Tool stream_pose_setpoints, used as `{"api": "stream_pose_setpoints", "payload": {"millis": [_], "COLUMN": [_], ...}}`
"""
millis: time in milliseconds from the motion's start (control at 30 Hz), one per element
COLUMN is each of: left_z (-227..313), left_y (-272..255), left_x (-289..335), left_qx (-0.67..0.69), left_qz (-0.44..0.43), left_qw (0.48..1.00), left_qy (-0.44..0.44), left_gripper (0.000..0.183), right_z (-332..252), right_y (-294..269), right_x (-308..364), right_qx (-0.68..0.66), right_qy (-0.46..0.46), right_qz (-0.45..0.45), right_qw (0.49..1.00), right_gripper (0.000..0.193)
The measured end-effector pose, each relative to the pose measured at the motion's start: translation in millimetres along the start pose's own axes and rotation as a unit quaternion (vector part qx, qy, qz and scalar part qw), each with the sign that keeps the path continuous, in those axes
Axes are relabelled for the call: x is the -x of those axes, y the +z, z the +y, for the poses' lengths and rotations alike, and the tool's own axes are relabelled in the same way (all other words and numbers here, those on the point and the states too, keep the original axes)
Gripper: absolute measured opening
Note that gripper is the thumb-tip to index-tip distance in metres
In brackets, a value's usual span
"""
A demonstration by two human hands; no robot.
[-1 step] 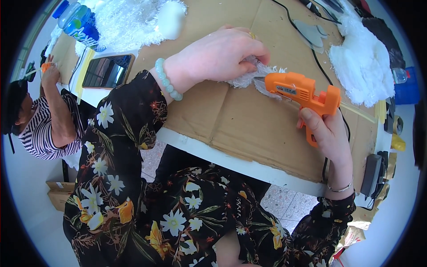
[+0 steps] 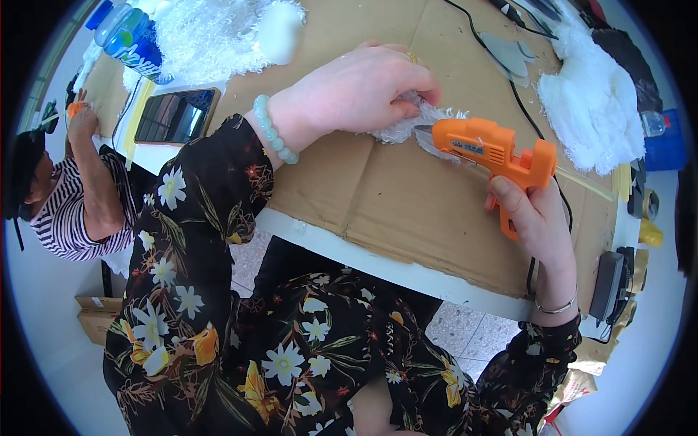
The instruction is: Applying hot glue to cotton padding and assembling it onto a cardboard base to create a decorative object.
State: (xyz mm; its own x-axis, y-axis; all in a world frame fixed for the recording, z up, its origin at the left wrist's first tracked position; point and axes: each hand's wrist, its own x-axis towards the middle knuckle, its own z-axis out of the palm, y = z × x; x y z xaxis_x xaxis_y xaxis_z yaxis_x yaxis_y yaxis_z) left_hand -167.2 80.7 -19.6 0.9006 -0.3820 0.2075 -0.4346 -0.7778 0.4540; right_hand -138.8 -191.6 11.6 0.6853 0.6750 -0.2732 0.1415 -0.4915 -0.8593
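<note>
Left of orange glue gun (image 2: pixel 497 150) — fluffy white piece (image 2: pixel 397 131), pinched by left hand (image 2: pixel 363 89). Right hand (image 2: pixel 534 214): fingers wrapped around gun. Nozzle (image 2: pixel 424 128) at piece — gluing judged partway; completed join not visible.

The glue gun (image 2: pixel 494 145) is orange, the fur (image 2: pixel 396 132) white, the cardboard (image 2: pixel 407 211) tan, the bead bracelet (image 2: pixel 271 132) pale green. White and yellow-orange flowers pattern the black blouse (image 2: pixel 182 323); the co-worker's shirt (image 2: pixel 65 227) is striped dark and white.
</note>
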Motion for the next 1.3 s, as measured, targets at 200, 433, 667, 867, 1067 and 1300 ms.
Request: {"api": "stream_pose_setpoints", "payload": {"millis": [200,433,667,867,1067,1300], "left_z": [1,0,1,2,2,2], "left_y": [0,-1,-1,-1,-1,-2], "left_x": [2,1,2,2,2,0], "left_qx": [-0.006,-0.005,-0.013,-0.010,-0.010,-0.010], "left_qz": [0.001,0.000,-0.007,-0.011,-0.014,-0.018], "left_qw": [1.000,1.000,1.000,1.000,1.000,1.000], "left_qy": [-0.002,0.001,0.000,-0.006,-0.004,-0.001], "left_gripper": [0.020,0.020,0.020,0.020,0.020,0.020], "right_z": [-8,-6,-3,-1,4,4], "right_y": [0,0,-1,-2,-3,-6], "right_x": [3,2,4,9,11,17], "right_qx": [0.037,0.047,0.071,0.087,0.092,0.091], "right_qy": [0.019,0.013,-0.015,-0.040,-0.059,-0.045], "right_qz": [0.000,-0.002,0.003,0.017,0.025,0.034], "right_qw": [0.999,0.999,0.997,0.995,0.994,0.994], "right_gripper": [0.029,0.030,0.028,0.026,0.027,0.024]}}
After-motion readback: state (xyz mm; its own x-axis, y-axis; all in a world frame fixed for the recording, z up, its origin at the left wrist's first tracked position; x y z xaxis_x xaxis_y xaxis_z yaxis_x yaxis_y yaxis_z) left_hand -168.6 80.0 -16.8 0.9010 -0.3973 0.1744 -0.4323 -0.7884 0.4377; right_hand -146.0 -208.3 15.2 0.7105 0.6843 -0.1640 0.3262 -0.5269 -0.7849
